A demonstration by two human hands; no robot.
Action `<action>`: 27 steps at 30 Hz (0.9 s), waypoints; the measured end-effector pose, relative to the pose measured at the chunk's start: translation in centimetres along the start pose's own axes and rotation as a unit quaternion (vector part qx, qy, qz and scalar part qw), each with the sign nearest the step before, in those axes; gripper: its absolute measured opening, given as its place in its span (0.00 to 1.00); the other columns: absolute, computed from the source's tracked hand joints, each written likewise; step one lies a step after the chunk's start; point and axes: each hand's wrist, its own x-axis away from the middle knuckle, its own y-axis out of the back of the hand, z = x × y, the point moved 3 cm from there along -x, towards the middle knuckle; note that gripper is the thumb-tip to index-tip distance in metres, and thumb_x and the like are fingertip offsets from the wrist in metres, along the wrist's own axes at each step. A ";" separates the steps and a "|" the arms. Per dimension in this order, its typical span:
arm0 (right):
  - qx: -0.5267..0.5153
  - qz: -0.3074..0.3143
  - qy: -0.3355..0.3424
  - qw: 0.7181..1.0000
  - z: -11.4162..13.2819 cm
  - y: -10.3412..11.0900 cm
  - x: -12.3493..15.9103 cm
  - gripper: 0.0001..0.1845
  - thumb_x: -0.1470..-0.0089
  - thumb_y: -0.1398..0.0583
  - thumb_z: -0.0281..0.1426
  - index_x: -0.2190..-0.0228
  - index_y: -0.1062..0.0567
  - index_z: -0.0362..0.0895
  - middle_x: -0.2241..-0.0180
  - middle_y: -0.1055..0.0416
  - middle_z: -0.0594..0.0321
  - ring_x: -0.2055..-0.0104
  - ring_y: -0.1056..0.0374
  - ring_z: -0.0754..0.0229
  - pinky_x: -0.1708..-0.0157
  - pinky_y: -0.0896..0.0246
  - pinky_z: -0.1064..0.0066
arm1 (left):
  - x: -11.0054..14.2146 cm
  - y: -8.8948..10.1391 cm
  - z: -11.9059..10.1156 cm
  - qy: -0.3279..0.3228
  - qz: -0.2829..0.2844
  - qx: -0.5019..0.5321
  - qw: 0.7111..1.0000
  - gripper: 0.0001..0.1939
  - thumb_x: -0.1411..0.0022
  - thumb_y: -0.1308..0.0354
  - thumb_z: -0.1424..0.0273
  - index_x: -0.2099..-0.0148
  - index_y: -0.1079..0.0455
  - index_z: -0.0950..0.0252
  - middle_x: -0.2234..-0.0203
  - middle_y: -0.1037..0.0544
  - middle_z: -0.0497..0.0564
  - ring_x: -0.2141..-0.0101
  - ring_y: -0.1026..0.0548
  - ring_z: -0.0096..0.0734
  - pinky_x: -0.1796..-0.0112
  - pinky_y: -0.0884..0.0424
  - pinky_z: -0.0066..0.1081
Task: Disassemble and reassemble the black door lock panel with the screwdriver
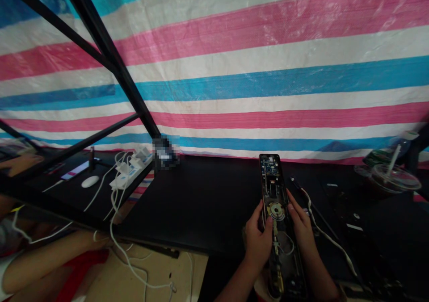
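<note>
A long, narrow black electronic housing (271, 188) is tilted up in front of me with its inside showing. A circuit board (269, 164) sits at its far end, a round pale disc-shaped part (276, 210) near the middle, and wires and a brass-coloured piece (279, 278) toward the near end. My left hand (258, 238) is closed on the left edge, its thumb over the rim close to the disc. Along the right edge, my right hand (302, 228) grips the same housing with its thumb on the rim. Fingers beneath it are hidden.
A white cable (326, 230) and a thin dark rod lie right of my hands. Dark parts and a lidded plastic cup (395, 179) with a straw stand further right. At left are a power strip (131, 172), a mouse (90, 182), a phone, a metal frame and another person's arm (53, 255).
</note>
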 end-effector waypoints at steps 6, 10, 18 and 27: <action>-0.018 0.019 -0.015 1.000 0.1 0.0 -0.2 0.31 0.43 0.38 0.52 0.42 0.26 0.54 0.38 0.32 0.62 0.33 0.41 0.46 0.30 0.56 0.48 | 0.0 0.1 0.5 -0.037 0.025 0.015 0.999 0.28 0.33 0.43 0.57 0.35 0.33 0.62 0.38 0.28 0.54 0.39 0.29 0.44 0.37 0.36 0.41; 0.011 0.018 0.001 1.000 0.4 0.1 -0.2 0.30 0.45 0.36 0.50 0.43 0.26 0.54 0.37 0.34 0.63 0.31 0.44 0.47 0.29 0.60 0.50 | 0.0 0.4 0.6 -0.020 0.037 0.052 0.998 0.28 0.32 0.44 0.57 0.34 0.34 0.61 0.37 0.30 0.52 0.37 0.31 0.43 0.36 0.38 0.41; 0.036 0.006 0.009 0.999 0.4 0.3 0.0 0.31 0.44 0.37 0.53 0.45 0.24 0.51 0.38 0.32 0.60 0.33 0.41 0.45 0.30 0.57 0.50 | 0.2 0.5 0.5 0.001 0.053 0.109 0.993 0.26 0.32 0.44 0.57 0.34 0.34 0.57 0.36 0.31 0.50 0.36 0.33 0.42 0.35 0.41 0.41; 0.030 0.002 -0.023 0.999 0.0 0.0 -0.2 0.35 0.41 0.44 0.57 0.41 0.27 0.50 0.40 0.30 0.63 0.35 0.37 0.48 0.34 0.45 0.58 | 0.1 0.5 0.1 0.014 0.073 0.133 0.988 0.27 0.31 0.47 0.55 0.34 0.34 0.59 0.36 0.32 0.51 0.35 0.35 0.42 0.34 0.43 0.41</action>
